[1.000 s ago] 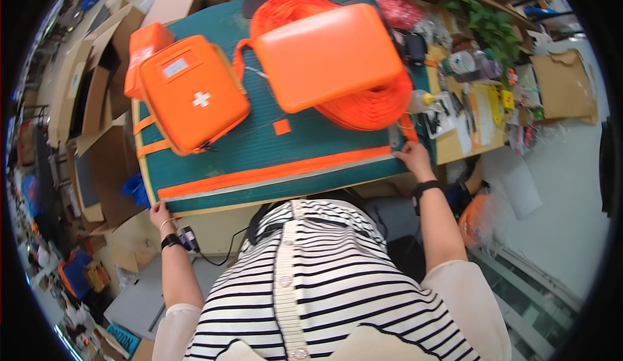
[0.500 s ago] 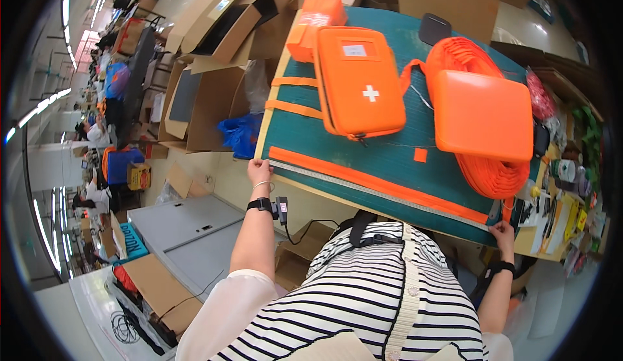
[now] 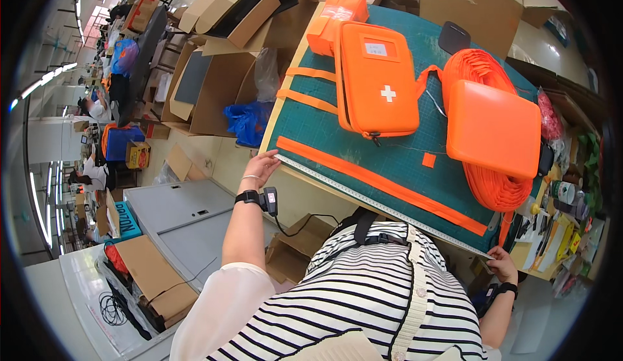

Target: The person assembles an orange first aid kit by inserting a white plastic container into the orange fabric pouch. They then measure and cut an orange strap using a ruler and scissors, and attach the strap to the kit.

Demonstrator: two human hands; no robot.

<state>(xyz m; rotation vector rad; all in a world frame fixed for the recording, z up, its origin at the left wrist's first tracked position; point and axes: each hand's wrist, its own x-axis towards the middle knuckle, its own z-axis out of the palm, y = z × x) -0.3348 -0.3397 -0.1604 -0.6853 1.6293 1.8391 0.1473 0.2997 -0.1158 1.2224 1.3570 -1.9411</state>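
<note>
A long pale ruler [image 3: 365, 196] stretches along the near edge of the green cutting mat, with graduation marks down its length. My left hand [image 3: 261, 166] pinches its left end. At the other end, my right hand [image 3: 503, 265] grips the ruler between thumb and fingers. Just beyond the ruler lies a flat orange webbing strip [image 3: 383, 182], roughly parallel to it with a gap of green mat between. Neither hand touches this strip.
On the mat [image 3: 305, 124] are an orange zippered case [image 3: 379, 91] with a white cross, an orange wrapped bundle [image 3: 337, 20], a coiled orange webbing roll [image 3: 500, 192] under an orange case [image 3: 493, 130], and a small orange square [image 3: 429, 160]. Cardboard boxes [image 3: 220, 91] stand left of the table.
Both hands have drawn the ruler toward me, away from the orange strip it lay against. The strip stays on the mat. My head view has shifted slightly.
</note>
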